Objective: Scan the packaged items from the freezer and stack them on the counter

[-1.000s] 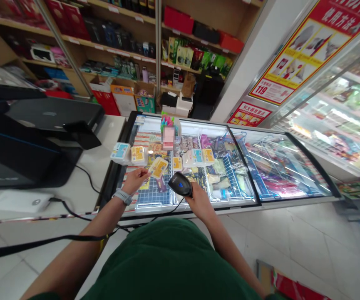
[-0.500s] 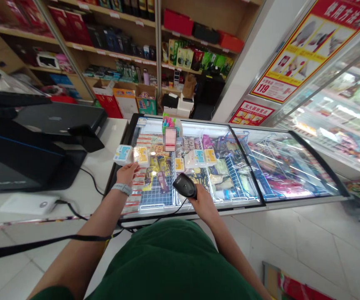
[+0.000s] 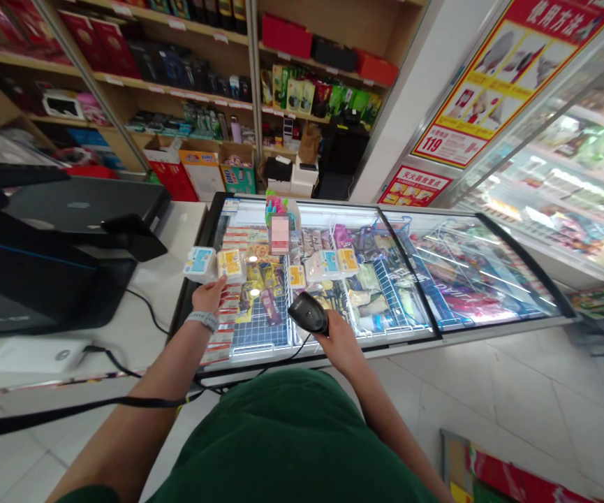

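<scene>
Scanner [image 3: 308,313] is used as the reference. Its handle is mostly hidden by the right grip [image 3: 337,340]; the trigger can't be seen. A pixelated patch [image 3: 279,234] is laid over an item beyond the scanner, slightly left; only bright pink and green bits are exposed above it. Label print is too small to be read. Bagged goods under the glass left and right of the scanner are blurred by reflections. Black machine [image 3: 29,272], far left of the scanner, is cut off by the view edge.

Materials: scanner is dark plastic with a rounded head; thin cable [image 3: 304,346] is run from it toward the body. Yellow-labelled packs [image 3: 230,265] are clear, boxy, round-cornered, set left of and beyond the scanner. Blue-labelled packs [image 3: 200,263] are seated just left of those. A mixed row [image 3: 327,264] is placed beyond the scanner, to its right. Freezer [image 3: 385,348] below the scanner is glass-topped, dark-framed; white tabletop [image 3: 186,223] is butted up left.

Pose: right grip is closed around the scanner handle, head aimed forward-left. Left grip [image 3: 208,297] is held left of the scanner, fingers partly extended to the near edge of the yellow-labelled packs; whether they are pinched or only touched can't be told.
</scene>
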Motion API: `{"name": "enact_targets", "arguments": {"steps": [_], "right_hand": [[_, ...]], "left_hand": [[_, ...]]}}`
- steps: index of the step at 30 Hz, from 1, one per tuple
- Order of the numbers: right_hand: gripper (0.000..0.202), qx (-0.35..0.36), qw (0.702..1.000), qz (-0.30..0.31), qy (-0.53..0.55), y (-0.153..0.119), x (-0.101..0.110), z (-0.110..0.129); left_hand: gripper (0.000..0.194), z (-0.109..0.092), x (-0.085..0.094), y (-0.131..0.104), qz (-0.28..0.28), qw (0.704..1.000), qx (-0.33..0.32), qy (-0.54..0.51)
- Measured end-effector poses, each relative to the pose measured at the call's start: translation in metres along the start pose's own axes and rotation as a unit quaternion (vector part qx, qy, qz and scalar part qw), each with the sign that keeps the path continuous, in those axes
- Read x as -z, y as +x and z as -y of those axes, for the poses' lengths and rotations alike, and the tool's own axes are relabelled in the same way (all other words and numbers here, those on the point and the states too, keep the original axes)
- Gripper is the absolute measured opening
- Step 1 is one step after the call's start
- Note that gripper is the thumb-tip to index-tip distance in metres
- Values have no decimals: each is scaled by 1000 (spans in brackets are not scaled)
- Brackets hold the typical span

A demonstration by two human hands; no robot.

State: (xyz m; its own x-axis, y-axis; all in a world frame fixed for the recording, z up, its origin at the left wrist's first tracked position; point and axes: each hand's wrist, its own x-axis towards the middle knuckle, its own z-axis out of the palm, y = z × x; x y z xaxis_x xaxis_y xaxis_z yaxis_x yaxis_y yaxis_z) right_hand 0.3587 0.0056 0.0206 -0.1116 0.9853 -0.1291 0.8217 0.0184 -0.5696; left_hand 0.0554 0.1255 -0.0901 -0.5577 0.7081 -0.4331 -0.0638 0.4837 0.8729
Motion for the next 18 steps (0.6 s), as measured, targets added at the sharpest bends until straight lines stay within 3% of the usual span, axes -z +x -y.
{"name": "enact_targets", "arguments": {"steps": [5,8,10,14,18], "right_hand": [[19,-13,1000,-7,9,-3,2,-3],[18,-26,999,-21,16,-8,2,-9],[18,-36,999,-33,20,-13,3,-15],[18,-66,996,-54,29,-26,5,-26],[18,-99,991,-78,44,-40,10,-34]], "left_hand": [[40,23,-12,-26,112,989,-11,96],[41,33,-36,-36,196,964,-17,178],[43,35,-58,-36,220,946,-26,235],[60,29,-110,-34,189,915,-75,348],[84,23,-156,-46,132,887,-128,423]]}}
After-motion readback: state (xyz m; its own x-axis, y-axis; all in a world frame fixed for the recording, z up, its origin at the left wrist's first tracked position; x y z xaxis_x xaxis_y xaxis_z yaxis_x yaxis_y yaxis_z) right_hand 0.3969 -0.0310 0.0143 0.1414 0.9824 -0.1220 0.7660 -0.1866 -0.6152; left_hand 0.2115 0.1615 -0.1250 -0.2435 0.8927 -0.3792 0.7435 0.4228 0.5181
